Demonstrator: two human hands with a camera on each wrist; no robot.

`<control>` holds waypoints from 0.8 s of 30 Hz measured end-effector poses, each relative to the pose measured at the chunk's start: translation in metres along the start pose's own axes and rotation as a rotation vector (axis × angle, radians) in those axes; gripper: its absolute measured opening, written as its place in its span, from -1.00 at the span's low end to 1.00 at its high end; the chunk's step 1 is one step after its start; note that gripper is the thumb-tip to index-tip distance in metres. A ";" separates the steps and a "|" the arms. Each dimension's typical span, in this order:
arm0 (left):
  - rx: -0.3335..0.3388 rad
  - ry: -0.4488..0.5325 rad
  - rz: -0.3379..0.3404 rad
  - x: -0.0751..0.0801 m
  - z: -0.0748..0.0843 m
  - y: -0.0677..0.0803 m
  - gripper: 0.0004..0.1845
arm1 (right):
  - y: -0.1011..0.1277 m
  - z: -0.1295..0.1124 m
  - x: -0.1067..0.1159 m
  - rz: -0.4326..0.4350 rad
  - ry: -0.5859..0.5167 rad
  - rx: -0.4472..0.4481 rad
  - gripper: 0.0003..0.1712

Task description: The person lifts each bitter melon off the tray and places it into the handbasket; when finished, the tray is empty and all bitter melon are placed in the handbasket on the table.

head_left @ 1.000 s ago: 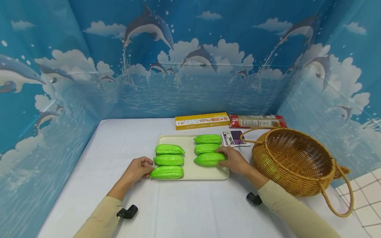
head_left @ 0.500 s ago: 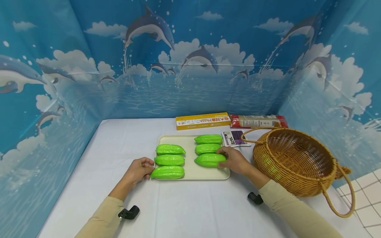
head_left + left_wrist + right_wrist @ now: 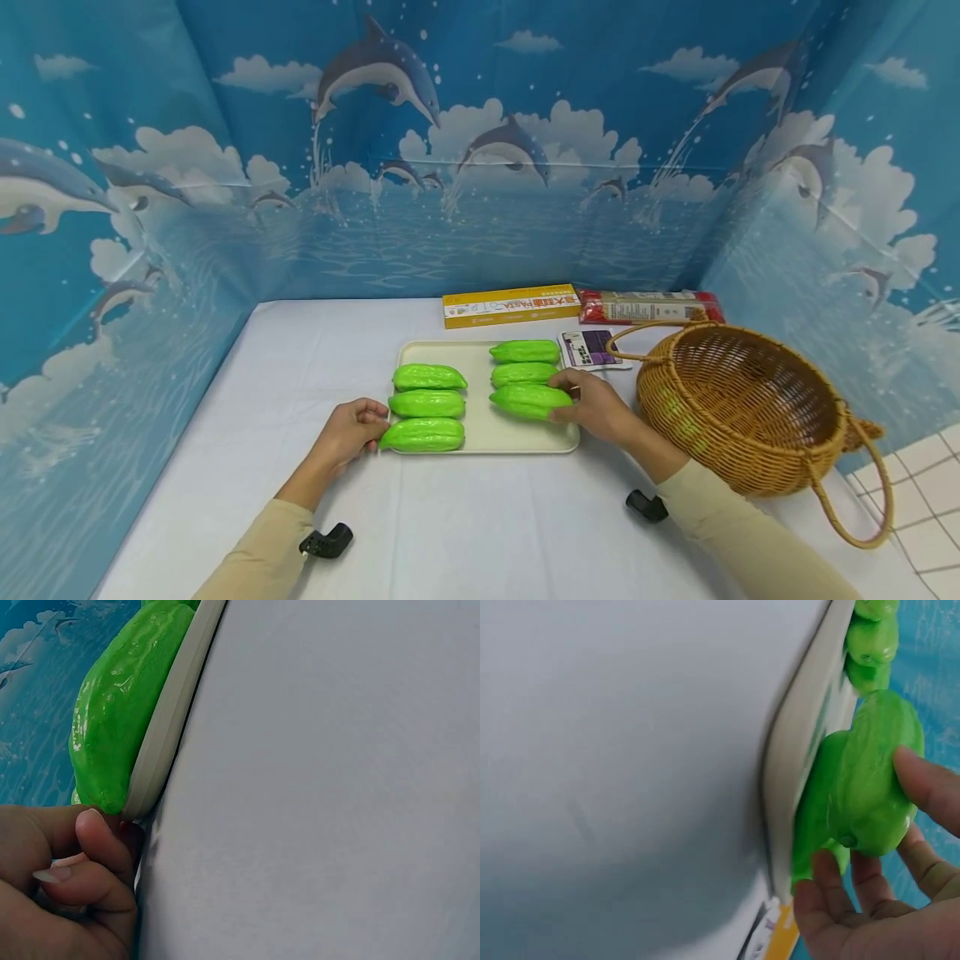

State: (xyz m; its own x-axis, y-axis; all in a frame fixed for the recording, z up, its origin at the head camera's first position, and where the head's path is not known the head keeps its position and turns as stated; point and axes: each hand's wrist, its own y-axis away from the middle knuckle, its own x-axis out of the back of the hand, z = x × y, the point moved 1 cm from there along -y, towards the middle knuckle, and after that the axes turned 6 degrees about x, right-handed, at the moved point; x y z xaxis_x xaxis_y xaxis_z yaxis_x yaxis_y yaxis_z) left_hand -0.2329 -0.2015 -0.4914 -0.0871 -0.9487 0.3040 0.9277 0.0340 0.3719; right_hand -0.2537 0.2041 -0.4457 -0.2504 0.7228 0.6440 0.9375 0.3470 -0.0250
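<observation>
While the left hand [image 3: 347, 432] is pinching the cream tray's [image 3: 480, 427] near-left corner, the right hand [image 3: 592, 407] is gripping and lifting the nearest right-column green gourd [image 3: 528, 400]; next, carrying it clear needs a firm hold.

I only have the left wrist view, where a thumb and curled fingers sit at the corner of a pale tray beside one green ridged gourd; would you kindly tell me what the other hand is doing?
Observer: The right hand has its grip on the nearest bright green ridged gourd of the tray's right column, thumb on top and fingers beneath.
Operator: Is that gourd lying flat on the tray?
Observer: In the right wrist view it appears raised off the cream rectangular tray.
Operator: What lies to the right of that hand?
Observer: A round woven wicker basket with loop handles stands on the white tablecloth, with nothing visible inside.
</observation>
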 end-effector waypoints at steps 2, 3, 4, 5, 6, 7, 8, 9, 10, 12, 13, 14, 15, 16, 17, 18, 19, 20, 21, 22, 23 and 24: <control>-0.002 0.005 0.005 0.001 -0.001 0.000 -0.77 | 0.002 -0.004 0.000 0.001 -0.016 0.009 -0.48; -0.003 0.007 0.007 0.001 -0.001 0.000 -0.77 | 0.003 -0.007 0.001 0.000 -0.022 0.012 -0.48; -0.005 0.009 0.010 0.001 -0.002 0.000 -0.77 | 0.004 -0.009 0.001 -0.004 -0.033 0.014 -0.48; -0.006 0.009 0.012 0.001 -0.002 0.000 -0.78 | 0.005 -0.012 0.001 -0.009 -0.043 0.015 -0.48; -0.008 0.010 0.014 0.001 -0.002 0.001 -0.78 | 0.006 -0.015 0.002 -0.014 -0.052 0.014 -0.48; -0.011 0.011 0.016 0.001 -0.002 0.001 -0.77 | 0.007 -0.017 0.002 -0.018 -0.061 0.009 -0.47; -0.013 0.011 0.019 0.001 -0.002 0.001 -0.77 | 0.008 -0.020 0.003 -0.022 -0.070 0.003 -0.47; -0.016 0.010 0.021 0.001 -0.002 0.002 -0.77 | 0.010 -0.023 0.004 -0.027 -0.079 -0.002 -0.47; -0.019 0.008 0.024 0.001 -0.001 0.002 -0.77 | 0.011 -0.026 0.005 -0.033 -0.088 -0.004 -0.47; -0.021 0.003 0.032 0.000 0.000 0.003 -0.76 | 0.014 -0.032 0.008 -0.045 -0.097 -0.010 -0.47; -0.021 -0.001 0.036 0.000 0.000 0.003 -0.76 | 0.016 -0.036 0.010 -0.053 -0.097 -0.014 -0.47; -0.021 -0.002 0.038 0.000 0.000 0.003 -0.75 | 0.017 -0.040 0.012 -0.060 -0.099 -0.014 -0.47; -0.019 -0.001 0.040 0.000 0.000 0.003 -0.75 | 0.019 -0.044 0.015 -0.068 -0.100 -0.012 -0.47; -0.017 -0.001 0.040 0.000 0.000 0.003 -0.75 | 0.020 -0.047 0.017 -0.075 -0.100 -0.008 -0.47; -0.014 -0.001 0.040 0.000 0.000 0.003 -0.75 | 0.021 -0.050 0.020 -0.079 -0.097 -0.005 -0.46; -0.012 0.002 0.038 -0.001 0.000 0.003 -0.75 | 0.022 -0.052 0.023 -0.082 -0.094 0.001 -0.46; -0.012 0.002 0.040 -0.001 0.000 0.003 -0.75 | 0.023 -0.054 0.025 -0.083 -0.093 0.013 -0.46; -0.010 0.005 0.040 -0.001 0.001 0.004 -0.75 | 0.024 -0.055 0.028 -0.080 -0.093 0.020 -0.45; -0.008 0.002 0.040 -0.002 0.001 0.004 -0.75 | 0.024 -0.056 0.031 -0.080 -0.091 0.028 -0.45; -0.006 0.000 0.040 -0.002 0.002 0.004 -0.75 | 0.025 -0.057 0.034 -0.077 -0.085 0.031 -0.44; -0.004 0.000 0.040 -0.003 0.002 0.004 -0.75 | 0.025 -0.057 0.036 -0.075 -0.077 0.027 -0.43; -0.003 -0.001 0.040 -0.003 0.003 0.004 -0.75 | 0.026 -0.058 0.039 -0.071 -0.071 0.020 -0.43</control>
State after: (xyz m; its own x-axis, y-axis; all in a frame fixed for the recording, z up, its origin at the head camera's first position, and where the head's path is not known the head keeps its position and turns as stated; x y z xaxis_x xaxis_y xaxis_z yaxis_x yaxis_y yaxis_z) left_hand -0.2295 -0.1972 -0.4886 -0.0499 -0.9463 0.3196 0.9316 0.0713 0.3565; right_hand -0.2253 0.2064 -0.3765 -0.3332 0.7365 0.5887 0.9120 0.4102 0.0029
